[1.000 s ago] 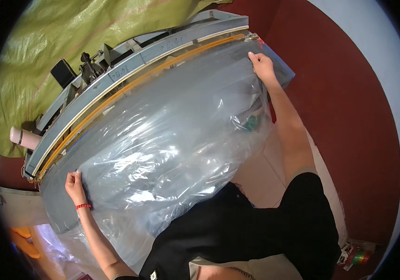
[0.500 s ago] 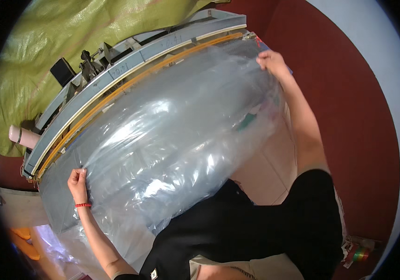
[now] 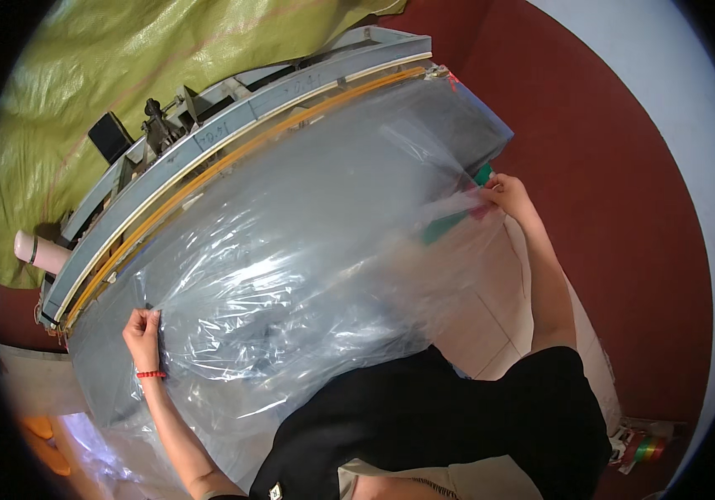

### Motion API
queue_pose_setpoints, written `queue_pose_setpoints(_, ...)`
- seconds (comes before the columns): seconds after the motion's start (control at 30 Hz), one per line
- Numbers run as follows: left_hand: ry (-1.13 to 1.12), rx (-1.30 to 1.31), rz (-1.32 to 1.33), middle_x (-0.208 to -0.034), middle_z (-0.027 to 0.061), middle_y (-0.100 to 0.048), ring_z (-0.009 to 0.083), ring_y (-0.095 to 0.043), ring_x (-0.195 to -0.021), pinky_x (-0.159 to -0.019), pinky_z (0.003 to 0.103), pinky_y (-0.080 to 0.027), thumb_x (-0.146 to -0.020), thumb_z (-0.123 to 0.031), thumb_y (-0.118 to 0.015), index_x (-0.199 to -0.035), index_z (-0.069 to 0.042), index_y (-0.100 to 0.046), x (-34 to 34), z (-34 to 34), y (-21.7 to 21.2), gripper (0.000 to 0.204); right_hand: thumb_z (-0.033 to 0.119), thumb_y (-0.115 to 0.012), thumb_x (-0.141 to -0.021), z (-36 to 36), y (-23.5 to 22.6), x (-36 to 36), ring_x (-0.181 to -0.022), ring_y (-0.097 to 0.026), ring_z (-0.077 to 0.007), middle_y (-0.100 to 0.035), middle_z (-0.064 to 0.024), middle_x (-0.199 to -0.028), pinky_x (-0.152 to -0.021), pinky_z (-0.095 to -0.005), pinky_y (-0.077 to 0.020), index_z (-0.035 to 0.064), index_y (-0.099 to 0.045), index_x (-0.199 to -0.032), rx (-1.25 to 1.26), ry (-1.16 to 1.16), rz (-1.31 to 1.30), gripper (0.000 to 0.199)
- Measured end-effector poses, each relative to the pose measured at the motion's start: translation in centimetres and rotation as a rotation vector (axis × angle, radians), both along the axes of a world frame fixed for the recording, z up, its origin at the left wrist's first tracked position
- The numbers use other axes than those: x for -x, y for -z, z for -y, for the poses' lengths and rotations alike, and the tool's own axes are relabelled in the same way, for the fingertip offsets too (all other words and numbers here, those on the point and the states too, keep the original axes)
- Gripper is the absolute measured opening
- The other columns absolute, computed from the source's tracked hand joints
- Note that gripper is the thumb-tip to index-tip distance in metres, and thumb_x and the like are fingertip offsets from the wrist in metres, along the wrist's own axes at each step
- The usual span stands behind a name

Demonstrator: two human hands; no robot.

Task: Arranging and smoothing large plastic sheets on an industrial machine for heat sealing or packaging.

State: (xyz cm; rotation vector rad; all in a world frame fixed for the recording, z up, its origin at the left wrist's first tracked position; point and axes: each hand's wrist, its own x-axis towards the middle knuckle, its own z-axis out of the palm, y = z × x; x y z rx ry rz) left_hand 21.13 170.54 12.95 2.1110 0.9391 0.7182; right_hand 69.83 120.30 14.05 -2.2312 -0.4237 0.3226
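Left hand (image 3: 142,333) and right hand (image 3: 508,197), grips closed, pinch clear plastic (image 3: 291,275) (perhaps a bag) lying partly over the tabletop (image 3: 474,125).

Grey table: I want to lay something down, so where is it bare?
The table's far right corner looks bare, between film, rail and right hand. Left of the left hand seems bare too, though clear film is hard to trace. The middle is crowded: film covers it.
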Motion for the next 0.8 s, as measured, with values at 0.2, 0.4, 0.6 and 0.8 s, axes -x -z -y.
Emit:
queue_pose_setpoints(0.2, -0.046, -0.066, -0.022, -0.059, -0.0051, -0.042, 0.0033, -0.036, -0.056, -0.051, 0.018, -0.032, -0.078, -0.007, -0.061, -0.066, -0.001, -0.048, 0.5, -0.3, 0.4, 0.019, 0.021, -0.07, -0.067, -10.1, -1.0, -2.3, -0.064, -0.055, -0.0255, -0.055, -0.0094, -0.068, -0.058, -0.0328, -0.043, 0.0032, -0.055, -0.069, -0.24, -0.035, 0.64, 0.023)
queue_pose_setpoints(0.4, -0.09, 0.023, 0.052, -0.061, -0.0063, -0.041, 0.003, -0.032, -0.057, -0.051, 0.018, -0.028, -0.081, -0.01, -0.06, -0.066, -0.004, -0.047, 0.8, -0.8, 1.0, 0.021, 0.027, -0.073, -0.061, -17.2, 1.6, -6.7, -0.07, -0.057, -0.0263, -0.057, -0.0099, -0.071, -0.064, -0.0368, -0.0439, 0.0045, -0.056, -0.067, 0.005, 0.22, 0.619, 0.029)
queue_pose_setpoints(0.6, -0.141, 0.005, 0.102, -0.064, -0.007, -0.043, 0.0021, -0.034, -0.058, -0.053, 0.016, -0.028, -0.085, -0.015, -0.055, -0.069, -0.008, -0.047, 0.8, -0.8, 1.0, 0.019, 0.028, -0.073, -0.063, -18.7, 2.6, -7.8, -0.075, -0.057, -0.0231, -0.058, -0.0074, -0.081, -0.068, -0.0346, -0.0459, 0.0067, -0.061, -0.076, 0.074, 0.285, 0.79, 0.028)
queue_pose_setpoints(0.8, -0.16, 0.121, 0.172, -0.065, -0.008, -0.04, 0.0012, -0.031, -0.058, -0.051, 0.016, -0.025, -0.086, -0.015, -0.054, -0.072, -0.01, -0.048, 0.4, -0.6, 0.3, 0.016, 0.021, -0.066, -0.069, -20.2, 1.8, -7.2, -0.094, -0.051, -0.0268, -0.056, -0.0083, -0.09, -0.078, -0.0391, -0.0422, 0.0086, -0.061, -0.082, 0.196, 0.169, 0.671, 0.018)
